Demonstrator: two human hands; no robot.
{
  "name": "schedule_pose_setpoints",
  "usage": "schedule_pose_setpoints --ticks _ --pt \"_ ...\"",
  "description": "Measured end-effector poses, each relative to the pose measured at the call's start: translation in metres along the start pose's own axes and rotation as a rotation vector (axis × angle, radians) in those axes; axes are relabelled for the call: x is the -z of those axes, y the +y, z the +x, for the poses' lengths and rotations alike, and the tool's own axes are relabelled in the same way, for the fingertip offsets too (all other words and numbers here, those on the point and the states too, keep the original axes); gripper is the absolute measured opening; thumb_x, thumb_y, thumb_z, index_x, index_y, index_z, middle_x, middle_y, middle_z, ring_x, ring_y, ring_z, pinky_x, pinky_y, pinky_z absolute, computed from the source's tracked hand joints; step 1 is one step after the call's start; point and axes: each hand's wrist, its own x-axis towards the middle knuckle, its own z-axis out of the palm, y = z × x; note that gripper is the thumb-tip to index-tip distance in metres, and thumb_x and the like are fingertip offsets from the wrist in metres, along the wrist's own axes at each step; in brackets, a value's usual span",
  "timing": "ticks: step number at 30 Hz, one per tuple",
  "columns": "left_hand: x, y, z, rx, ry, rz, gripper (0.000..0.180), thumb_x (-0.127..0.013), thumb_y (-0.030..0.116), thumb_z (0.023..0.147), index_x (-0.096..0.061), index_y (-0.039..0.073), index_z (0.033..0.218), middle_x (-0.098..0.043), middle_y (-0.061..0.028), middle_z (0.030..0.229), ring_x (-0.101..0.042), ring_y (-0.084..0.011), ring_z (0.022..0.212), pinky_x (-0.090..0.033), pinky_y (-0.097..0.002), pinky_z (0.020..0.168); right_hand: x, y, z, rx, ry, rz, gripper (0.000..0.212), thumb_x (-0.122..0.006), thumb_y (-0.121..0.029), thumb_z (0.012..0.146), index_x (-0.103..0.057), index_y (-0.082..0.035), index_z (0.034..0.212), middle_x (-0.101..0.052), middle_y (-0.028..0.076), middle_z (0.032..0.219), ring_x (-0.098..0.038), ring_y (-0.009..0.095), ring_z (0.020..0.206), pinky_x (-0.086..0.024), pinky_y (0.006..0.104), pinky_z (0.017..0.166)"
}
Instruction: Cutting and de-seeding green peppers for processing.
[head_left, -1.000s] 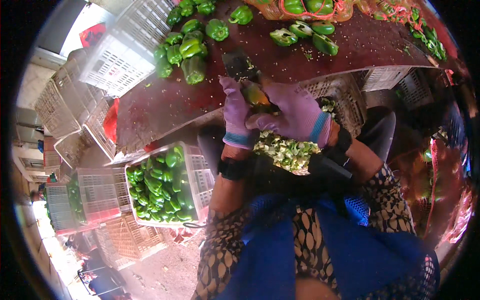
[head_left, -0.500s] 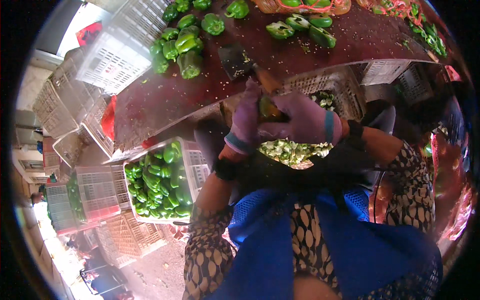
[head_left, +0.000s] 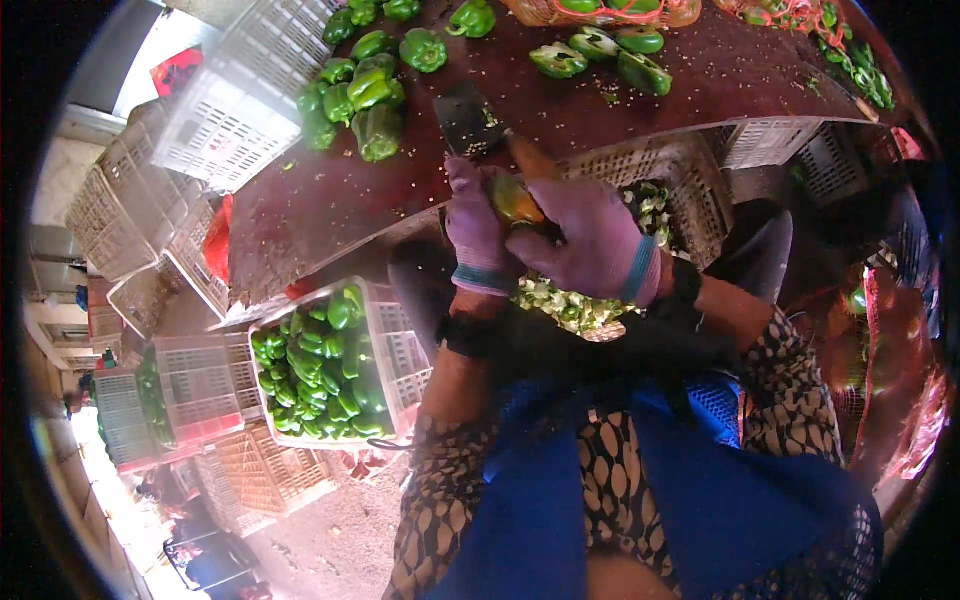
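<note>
A green pepper with an orange patch (head_left: 517,201) is held between my two gloved hands, just off the near edge of the table. My left hand (head_left: 478,228), in a pale purple glove, wraps its left side. From the right, my right hand (head_left: 592,243) grips the same pepper with the thumb and curled fingers; part of the fruit is hidden by the gloves. Just beyond them a broad-bladed cleaver (head_left: 468,120) lies flat on the dark red table (head_left: 350,205), its wooden handle (head_left: 532,160) pointing toward my right hand.
Whole green peppers (head_left: 376,90) sit at the table's left, halved ones (head_left: 645,74) farther right. Below the table, a crate (head_left: 690,180) and pale trimmings (head_left: 570,305) lie by my knees. A crate of peppers (head_left: 320,365) stands left, near stacked white crates (head_left: 235,110).
Both hands have shifted, and the pepper has tilted and come up a little to the left, showing more of its orange side. The right hand has turned its back more upward.
</note>
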Motion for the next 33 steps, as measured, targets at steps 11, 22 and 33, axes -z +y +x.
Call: schedule_pose_setpoints --ticks 11,22,33 --pt "-0.026 -0.003 -0.003 0.129 0.306 -0.765 0.044 -0.029 0.043 0.102 -0.051 0.006 0.107 -0.058 -0.0044 0.093 -0.056 -0.0166 0.080 -0.050 -0.0310 0.073 -0.005 0.001 0.003 0.225 0.086 -0.418 0.025 -0.069 -0.020 0.078 -0.051 -0.005 0.087 -0.052 0.014 0.069 -0.056 0.034 0.056 -0.044 0.0437 0.048" --pt "-0.011 0.029 0.002 0.047 0.428 0.200 0.051 -0.053 0.017 0.093 -0.039 -0.008 0.135 -0.056 -0.0221 0.125 -0.061 -0.0307 0.105 -0.048 -0.0359 0.091 -0.021 0.005 0.018 -0.498 0.222 0.664 0.018 -0.068 -0.019 0.081 -0.061 -0.002 0.078 -0.062 0.006 0.064 -0.047 0.008 0.059 -0.042 0.0297 0.053" --pt "-0.027 0.005 0.003 -0.497 0.514 0.196 0.053 -0.041 0.024 0.097 -0.034 -0.009 0.137 -0.038 -0.0262 0.142 -0.036 -0.0378 0.133 -0.022 -0.0396 0.114 -0.036 0.039 0.033 -0.843 0.454 1.450 0.019 -0.065 -0.007 0.085 -0.062 0.000 0.102 -0.067 0.008 0.094 -0.065 0.019 0.082 -0.053 0.0310 0.067"
